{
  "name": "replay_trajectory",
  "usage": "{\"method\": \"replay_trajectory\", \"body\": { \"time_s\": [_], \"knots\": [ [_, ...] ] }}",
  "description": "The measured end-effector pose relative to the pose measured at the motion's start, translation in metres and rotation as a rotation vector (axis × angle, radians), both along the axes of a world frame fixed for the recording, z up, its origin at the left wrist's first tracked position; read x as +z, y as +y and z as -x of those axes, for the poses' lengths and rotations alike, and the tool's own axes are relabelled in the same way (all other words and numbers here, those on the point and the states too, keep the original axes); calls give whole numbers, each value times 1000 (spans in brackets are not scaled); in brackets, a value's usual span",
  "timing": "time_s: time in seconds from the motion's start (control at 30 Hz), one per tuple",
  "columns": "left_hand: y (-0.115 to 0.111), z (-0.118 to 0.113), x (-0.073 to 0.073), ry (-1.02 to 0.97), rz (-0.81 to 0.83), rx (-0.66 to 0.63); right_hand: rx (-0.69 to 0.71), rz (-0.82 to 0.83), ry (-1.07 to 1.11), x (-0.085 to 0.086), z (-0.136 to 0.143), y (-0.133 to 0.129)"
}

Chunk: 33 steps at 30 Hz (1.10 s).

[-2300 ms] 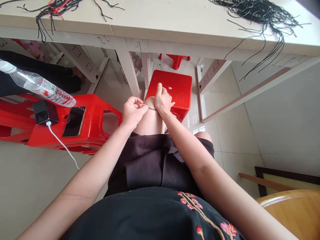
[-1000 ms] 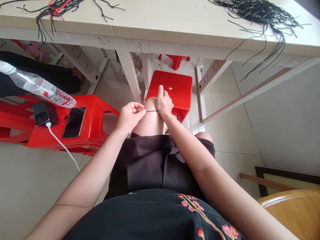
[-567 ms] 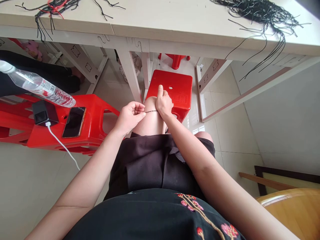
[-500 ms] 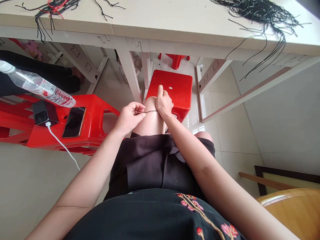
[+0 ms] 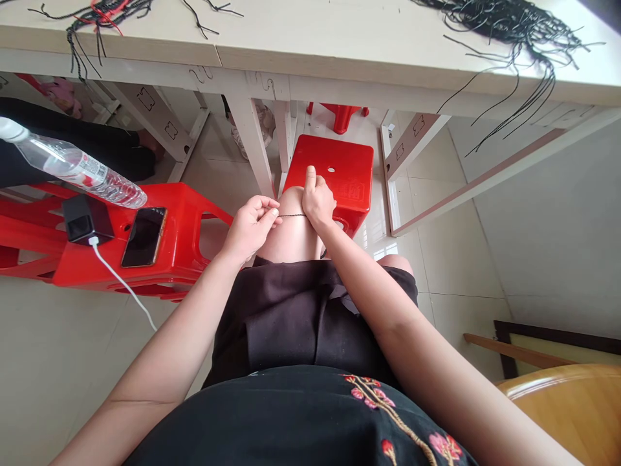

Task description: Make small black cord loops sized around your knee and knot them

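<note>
A thin, twisted black cord (image 5: 292, 215) runs in a nearly straight line across my bare knee between my two hands. My left hand (image 5: 252, 226) pinches its left end between thumb and fingertips beside the knee. On the right side of the knee rests my right hand (image 5: 319, 199), thumb stretched forward and the other fingers bent over the leg. The cord's right end passes under this hand and is hidden there, held against the skin.
Ahead, a pale table (image 5: 330, 48) carries a bundle of black cords (image 5: 509, 29) hanging over its edge, and red-tied black cords (image 5: 109, 13). A red stool (image 5: 334, 168) stands past my knee. Leftward, another red stool (image 5: 179, 246) holds a bottle (image 5: 82, 165), phone (image 5: 144, 237) and charger (image 5: 87, 219).
My left thumb and fingers have shifted slightly on the cord, with the thumb tip a little higher. The right hand stays almost still on the knee.
</note>
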State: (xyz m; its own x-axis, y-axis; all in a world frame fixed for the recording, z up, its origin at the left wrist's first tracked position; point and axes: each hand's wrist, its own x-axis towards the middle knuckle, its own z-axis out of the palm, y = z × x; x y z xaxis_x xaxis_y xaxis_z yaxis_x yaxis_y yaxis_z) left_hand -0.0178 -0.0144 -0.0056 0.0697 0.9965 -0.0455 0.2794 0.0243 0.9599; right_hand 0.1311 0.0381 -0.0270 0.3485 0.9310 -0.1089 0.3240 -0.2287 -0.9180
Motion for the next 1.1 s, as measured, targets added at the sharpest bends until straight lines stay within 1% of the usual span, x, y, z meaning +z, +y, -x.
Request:
{"method": "replay_trajectory", "body": {
  "time_s": [0.1, 0.23, 0.3, 0.37, 0.43, 0.5, 0.57, 0.67, 0.8, 1.0, 1.1],
  "knots": [
    [-2, 1, 8, -66, 97, 5, 5, 5, -25, 1, 0, -1],
    [-1, 8, 19, -221, 255, 6, 1, 26, -42, 1, 1, -1],
    [-1, 12, 23, -289, 320, -7, -1, 31, -51, 0, 1, -1],
    [0, 15, 25, -310, 355, -21, -3, 23, -49, -2, 2, 0],
    [-1, 16, 26, -260, 339, -29, -6, 14, -43, -3, 2, 0],
    [-2, 16, 24, -174, 278, -38, -6, 14, -45, -4, 3, 0],
    [-2, 16, 21, -105, 225, -53, -4, 20, -50, -4, 3, 0],
    [0, 18, 14, -55, 219, -60, 0, 26, -50, -4, 3, -1],
    [2, 19, 11, -41, 227, -64, 13, 28, -32, -3, 3, -2],
    [-1, 16, 12, -58, 231, -65, 2, 19, -31, -3, 4, -2],
    [-3, 15, 14, -54, 261, -66, 2, 19, -45, -4, 4, -2]
  ]
}}
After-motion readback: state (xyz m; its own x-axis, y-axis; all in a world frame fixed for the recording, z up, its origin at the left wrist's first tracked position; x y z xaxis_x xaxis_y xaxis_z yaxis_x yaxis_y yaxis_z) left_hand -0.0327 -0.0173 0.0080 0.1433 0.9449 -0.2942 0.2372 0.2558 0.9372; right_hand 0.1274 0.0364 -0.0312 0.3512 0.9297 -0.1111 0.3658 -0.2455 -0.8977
